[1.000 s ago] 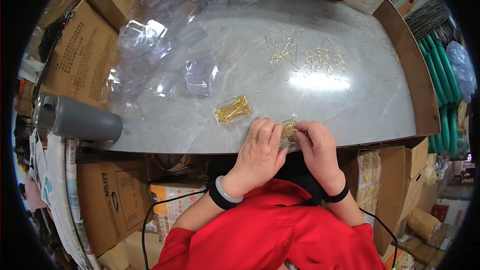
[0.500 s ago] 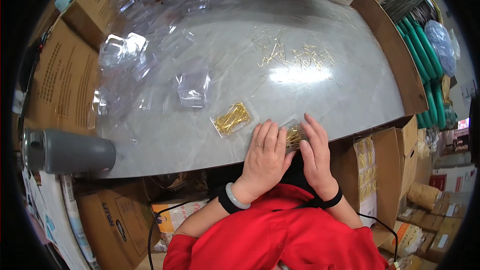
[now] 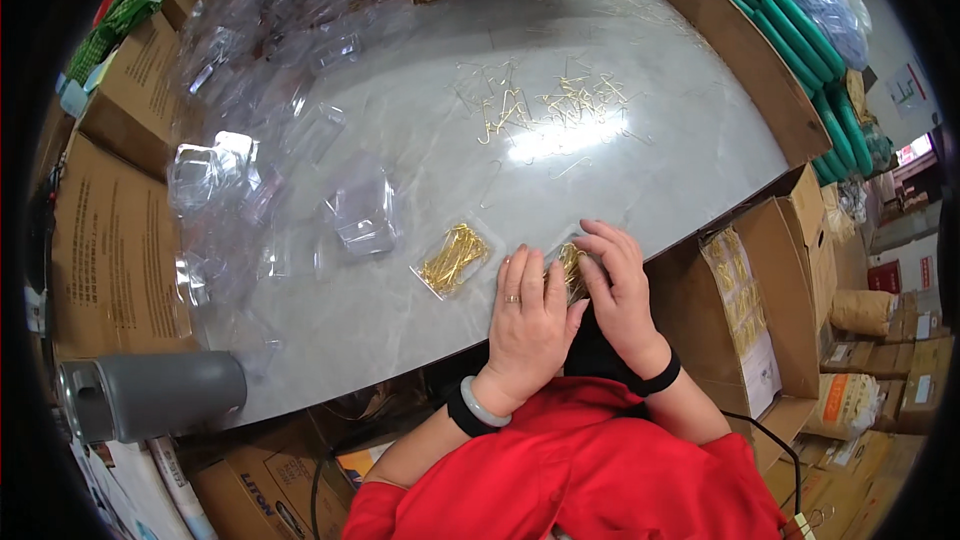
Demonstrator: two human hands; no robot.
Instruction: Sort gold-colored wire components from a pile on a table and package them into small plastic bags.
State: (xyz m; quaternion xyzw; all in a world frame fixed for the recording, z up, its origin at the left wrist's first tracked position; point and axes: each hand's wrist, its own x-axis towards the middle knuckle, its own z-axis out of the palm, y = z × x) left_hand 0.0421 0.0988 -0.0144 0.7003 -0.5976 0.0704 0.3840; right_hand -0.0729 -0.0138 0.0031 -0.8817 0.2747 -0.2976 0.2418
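A small clear plastic pack of gold wire hooks lies between my two hands at the table's near edge. My left hand presses along its left side, fingers straight and close together, thumb at the near end. On the other side, my right hand curves its fingers over the far right edge, with the thumb against the pack. The hands cover much of the pack. Left of them lies another clear pack filled with gold hooks. Loose gold hooks are scattered farther back on the table.
A stack of clear plastic shells stands left of centre, beside a big heap of empty shells. A grey bottle lies at the near left corner. Cardboard borders the right side. An open carton holds packed hooks.
The view has shifted, moving the tabletop in the picture. My right fingers have bent more over the pack; my left hand stays on its left side.
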